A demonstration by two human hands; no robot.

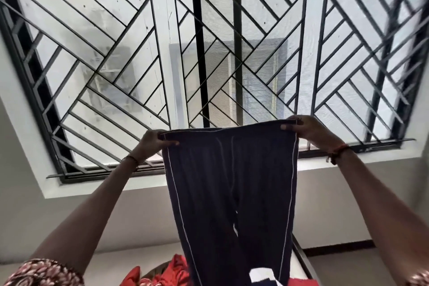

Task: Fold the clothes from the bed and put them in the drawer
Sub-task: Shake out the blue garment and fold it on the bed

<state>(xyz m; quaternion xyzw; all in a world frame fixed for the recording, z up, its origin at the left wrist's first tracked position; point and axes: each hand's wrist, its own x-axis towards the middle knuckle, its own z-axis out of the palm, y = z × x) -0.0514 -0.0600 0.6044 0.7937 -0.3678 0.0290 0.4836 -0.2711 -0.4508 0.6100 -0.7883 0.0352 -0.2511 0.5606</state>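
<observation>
Hanging in the air in front of the window, the trousers are held up by the waistband, which is stretched flat between the two hands. The left corner of the waistband is pinched by the left hand, with the thumb laid across the front of the cloth and the other fingers hidden behind it. The right corner is pinched by the right hand in the same way, thumb on the front and fingers curled over the top edge. The trousers are dark navy, and a thin white stripe is seen down each side. The legs are let down over a red heap of clothes at the bottom edge of the view. A thread band is worn on the right wrist. The window is covered by a black grille of slanted bars.
</observation>
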